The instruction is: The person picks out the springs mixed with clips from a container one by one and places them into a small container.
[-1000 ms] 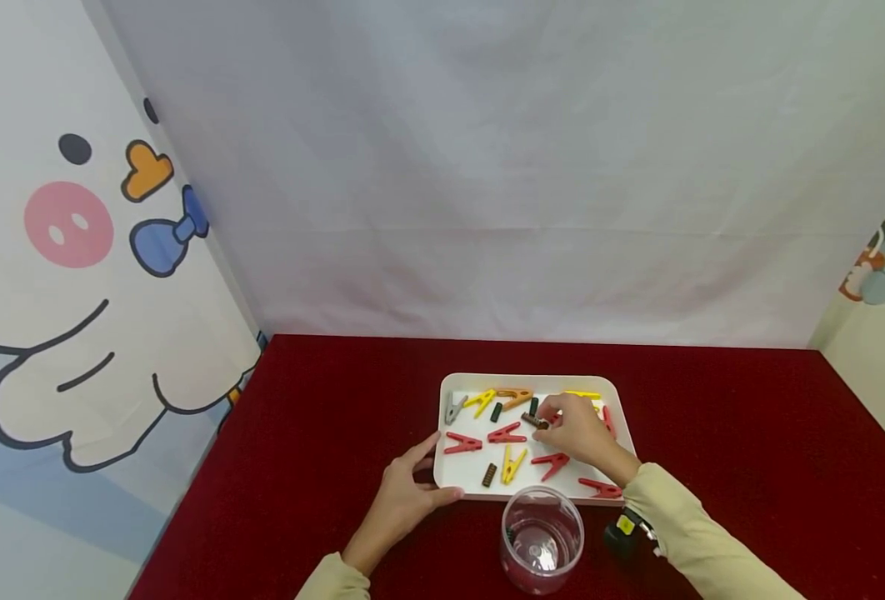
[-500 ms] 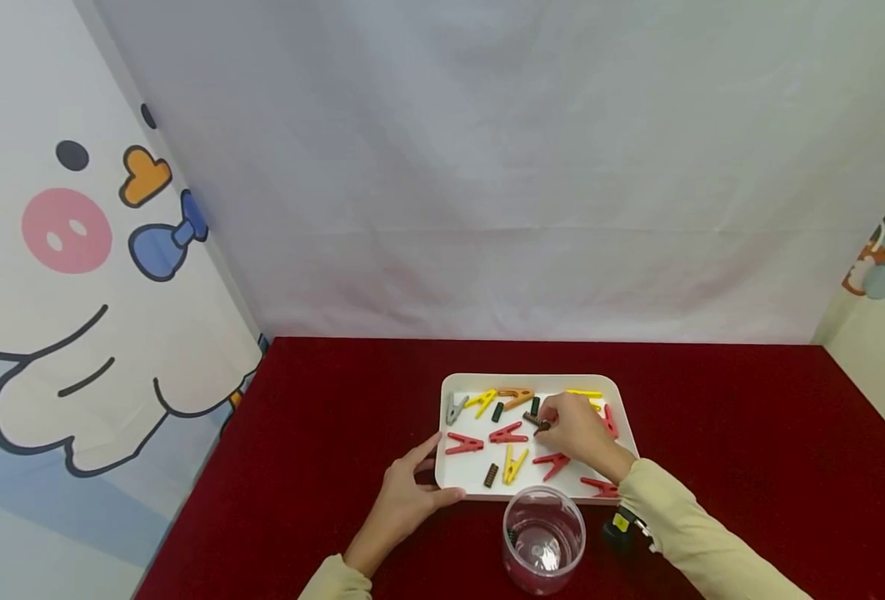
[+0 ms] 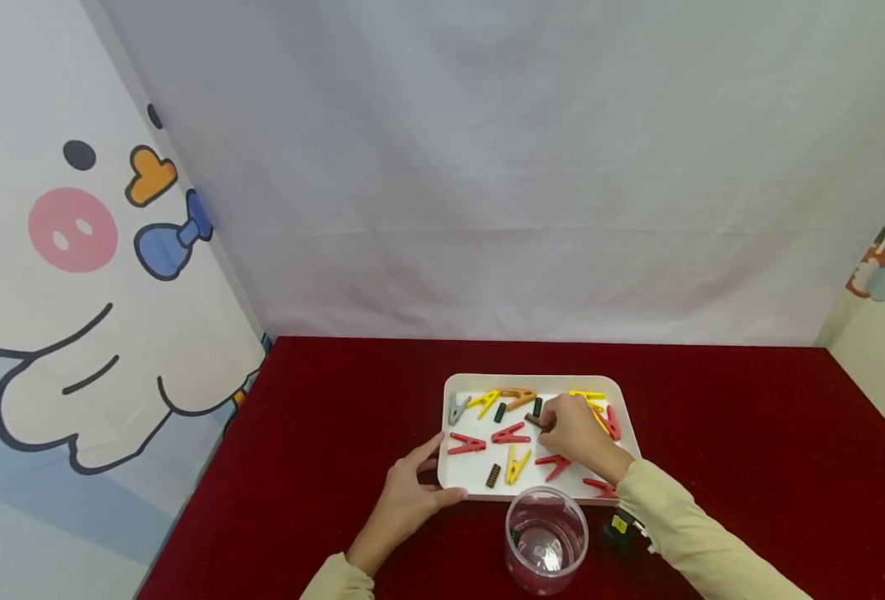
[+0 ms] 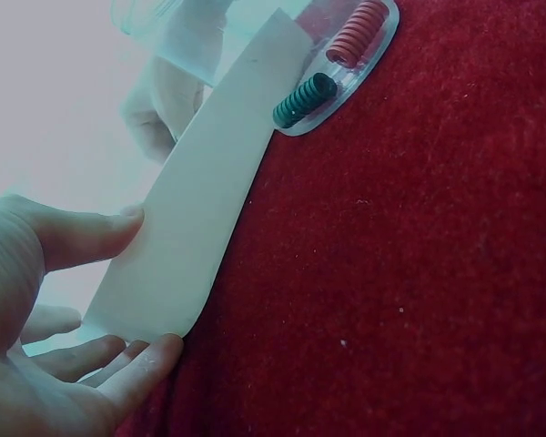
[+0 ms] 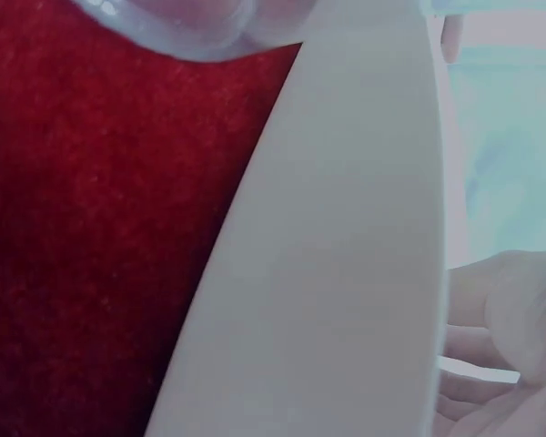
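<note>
In the head view, a white tray (image 3: pixel 480 483) holds red, yellow, orange and grey plastic clips and several small coil springs. My left hand (image 3: pixel 405 496) holds the tray's near left corner, thumb at the near wall and fingers at the left side; the left wrist view shows this thumb (image 4: pixel 91 237) on the wall. Over the tray's right half, my right hand (image 3: pixel 576 432) pinches the near end of a dark brown spring (image 3: pixel 533 420), its fingertips partly hidden. Two dark green springs, one of them a green spring (image 3: pixel 537 407), and another brown spring (image 3: pixel 493 476) lie nearby.
A clear round plastic jar (image 3: pixel 546 542) stands just in front of the tray. Through its wall, the left wrist view shows a green spring (image 4: pixel 305 100) and a red spring (image 4: pixel 357 33). Dark red cloth (image 3: pixel 337 417) covers the table. A pale curtain hangs behind.
My right fingertips have shifted slightly at the brown spring, closing over its near end. The left hand stays on the tray corner. The view has moved slightly.
</note>
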A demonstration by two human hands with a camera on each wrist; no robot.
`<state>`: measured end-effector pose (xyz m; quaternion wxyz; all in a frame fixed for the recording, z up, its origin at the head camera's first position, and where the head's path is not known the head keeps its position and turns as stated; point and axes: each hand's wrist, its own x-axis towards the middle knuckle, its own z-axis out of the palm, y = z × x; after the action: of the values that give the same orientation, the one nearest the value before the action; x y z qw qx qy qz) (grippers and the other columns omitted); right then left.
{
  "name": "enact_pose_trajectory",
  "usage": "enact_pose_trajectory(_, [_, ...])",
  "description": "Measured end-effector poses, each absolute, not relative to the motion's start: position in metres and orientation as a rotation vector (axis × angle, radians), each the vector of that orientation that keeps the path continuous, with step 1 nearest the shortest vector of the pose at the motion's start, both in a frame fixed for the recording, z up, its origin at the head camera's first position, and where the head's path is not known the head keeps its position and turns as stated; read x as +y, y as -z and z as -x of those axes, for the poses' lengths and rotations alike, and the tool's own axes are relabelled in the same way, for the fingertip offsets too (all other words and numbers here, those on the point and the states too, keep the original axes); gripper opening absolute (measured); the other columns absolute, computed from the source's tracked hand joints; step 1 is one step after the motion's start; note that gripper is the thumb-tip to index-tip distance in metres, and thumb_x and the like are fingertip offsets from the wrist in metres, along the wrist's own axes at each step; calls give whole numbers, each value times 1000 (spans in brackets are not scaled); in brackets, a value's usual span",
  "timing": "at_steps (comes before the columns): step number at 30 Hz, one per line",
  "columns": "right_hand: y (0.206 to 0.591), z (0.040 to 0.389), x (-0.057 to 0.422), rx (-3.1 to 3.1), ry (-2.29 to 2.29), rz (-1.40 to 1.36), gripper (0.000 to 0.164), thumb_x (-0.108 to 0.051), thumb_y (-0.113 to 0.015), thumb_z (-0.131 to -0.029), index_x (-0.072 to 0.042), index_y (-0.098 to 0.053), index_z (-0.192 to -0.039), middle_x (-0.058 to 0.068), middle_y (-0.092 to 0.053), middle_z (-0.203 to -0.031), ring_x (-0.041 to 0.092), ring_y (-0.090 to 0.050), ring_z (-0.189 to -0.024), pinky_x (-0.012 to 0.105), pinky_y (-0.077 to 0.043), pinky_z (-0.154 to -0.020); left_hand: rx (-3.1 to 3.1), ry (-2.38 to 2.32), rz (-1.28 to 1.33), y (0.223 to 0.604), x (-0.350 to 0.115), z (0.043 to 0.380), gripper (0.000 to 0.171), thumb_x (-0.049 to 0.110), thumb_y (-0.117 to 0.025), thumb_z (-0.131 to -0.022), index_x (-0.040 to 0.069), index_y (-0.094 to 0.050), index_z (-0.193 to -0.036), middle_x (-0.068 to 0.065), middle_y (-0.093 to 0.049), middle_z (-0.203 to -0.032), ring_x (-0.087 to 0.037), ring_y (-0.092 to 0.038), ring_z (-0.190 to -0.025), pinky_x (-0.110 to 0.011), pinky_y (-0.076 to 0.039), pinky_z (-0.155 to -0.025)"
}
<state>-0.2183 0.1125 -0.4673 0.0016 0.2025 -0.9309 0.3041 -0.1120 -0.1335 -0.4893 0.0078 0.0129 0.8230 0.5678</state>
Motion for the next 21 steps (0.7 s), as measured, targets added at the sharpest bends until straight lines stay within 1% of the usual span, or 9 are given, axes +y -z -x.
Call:
enact_pose_trajectory(4, [465, 217, 115, -2907, -970, -653, 11, 6, -75, -65, -2, -68, -67, 1, -62, -64, 13, -50, -63, 28, -44, -56, 2572, -1774, -43, 489, -133, 112, 85, 9, -86, -67, 4, -43, -141, -25, -50, -131, -32, -60, -103, -31, -54, -74])
enact_pose_trajectory(12, [462, 217, 121, -2918, -1003, -622, 12, 5, -72, -64, -5, -67, -64, -2, -57, -60, 12, -47, -61, 26, -41, -52, 2572, -1788, -51, 489, -133, 112, 86, 9, -86, -67, 4, -43, -141, -24, -51, -131, -33, -58, -106, -32, -54, -75])
enact_pose_trajectory(21, [457, 214, 123, -2928, -1043, -622, 10, 4, -73, -66, -5, -69, -67, 0, -53, -64, 14, -45, -63, 26, -38, -53, 2576, -1783, -43, 490, -133, 113, 86, 9, -86, -67, 3, -43, -141, -24, -52, -129, -32, -59, -104, -32, -54, -75])
